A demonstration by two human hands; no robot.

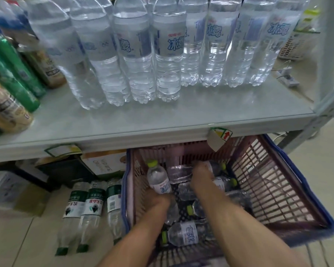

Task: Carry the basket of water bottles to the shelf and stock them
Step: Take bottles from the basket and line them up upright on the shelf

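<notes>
A pink plastic basket (274, 191) with a blue rim sits on the floor under the shelf edge, holding several small clear water bottles with green caps. My left hand (160, 201) is inside it, gripping an upright bottle (158, 178) with a blue label. My right hand (201, 176) reaches deeper and grips another bottle (178, 173) lying in the basket. More bottles (183, 234) lie loose under my forearms. The white shelf (143, 120) above carries a row of large clear water bottles (168, 54).
Green and tan drink bottles (10, 89) stand at the shelf's left. On the floor to the left of the basket lie green-labelled bottles (91, 211) and cardboard boxes (102, 162). A price tag (219, 137) hangs from the shelf lip. A shelf post (332, 74) rises at right.
</notes>
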